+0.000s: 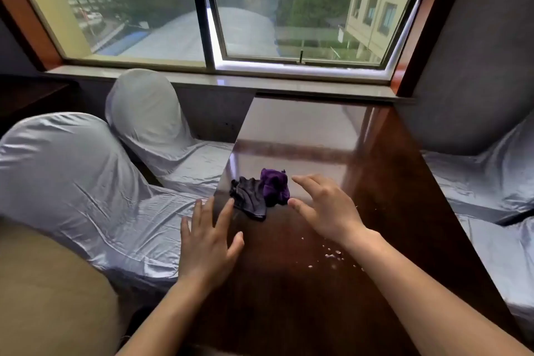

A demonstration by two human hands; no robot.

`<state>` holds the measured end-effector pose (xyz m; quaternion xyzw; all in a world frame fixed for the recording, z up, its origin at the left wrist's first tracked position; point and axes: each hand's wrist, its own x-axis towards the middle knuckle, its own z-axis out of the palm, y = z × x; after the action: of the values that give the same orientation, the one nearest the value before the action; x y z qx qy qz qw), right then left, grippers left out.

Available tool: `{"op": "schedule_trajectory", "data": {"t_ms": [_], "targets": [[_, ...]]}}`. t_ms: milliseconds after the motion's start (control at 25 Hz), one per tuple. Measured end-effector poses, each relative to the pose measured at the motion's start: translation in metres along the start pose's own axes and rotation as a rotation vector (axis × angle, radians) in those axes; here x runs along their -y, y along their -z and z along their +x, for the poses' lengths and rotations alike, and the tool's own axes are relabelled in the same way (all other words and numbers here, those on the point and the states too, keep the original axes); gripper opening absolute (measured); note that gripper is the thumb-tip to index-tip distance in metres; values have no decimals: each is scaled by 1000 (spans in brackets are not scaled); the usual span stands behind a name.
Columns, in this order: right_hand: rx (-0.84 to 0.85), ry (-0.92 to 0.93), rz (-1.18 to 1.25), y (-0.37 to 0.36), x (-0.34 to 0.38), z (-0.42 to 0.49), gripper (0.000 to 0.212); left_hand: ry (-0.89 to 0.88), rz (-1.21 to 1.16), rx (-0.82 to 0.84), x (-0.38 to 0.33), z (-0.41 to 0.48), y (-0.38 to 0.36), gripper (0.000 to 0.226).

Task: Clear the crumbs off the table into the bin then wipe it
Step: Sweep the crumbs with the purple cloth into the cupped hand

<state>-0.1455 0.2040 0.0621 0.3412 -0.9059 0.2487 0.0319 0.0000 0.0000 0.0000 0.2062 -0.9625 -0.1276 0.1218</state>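
A crumpled purple cloth (276,186) lies on the glossy dark wooden table (303,136), with a dark grey cloth (250,196) touching its left side. Small pale crumbs (332,254) are scattered on the table to the right, just below my right wrist. My right hand (325,208) hovers open just right of the purple cloth, fingers spread toward it. At the table's left edge my left hand (209,235) is open too, its fingertips close to the grey cloth. No bin is in view.
Two chairs in silvery fabric covers (86,182) stand along the table's left side, and another covered seat (485,179) is on the right. A window and stone sill (231,81) run behind the table's far end.
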Motion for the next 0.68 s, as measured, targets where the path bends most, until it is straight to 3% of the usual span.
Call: {"op": "schedule_trajectory", "data": {"t_ms": [200, 480, 680], "targets": [[157, -146, -16, -59, -18, 9, 53, -73, 46, 124, 1, -7, -70, 72], [279, -208, 35, -119, -66, 37, 52, -17, 76, 310, -14, 2, -158, 71], [219, -197, 103, -157, -101, 91, 53, 33, 141, 321, -14, 4, -198, 64]]}}
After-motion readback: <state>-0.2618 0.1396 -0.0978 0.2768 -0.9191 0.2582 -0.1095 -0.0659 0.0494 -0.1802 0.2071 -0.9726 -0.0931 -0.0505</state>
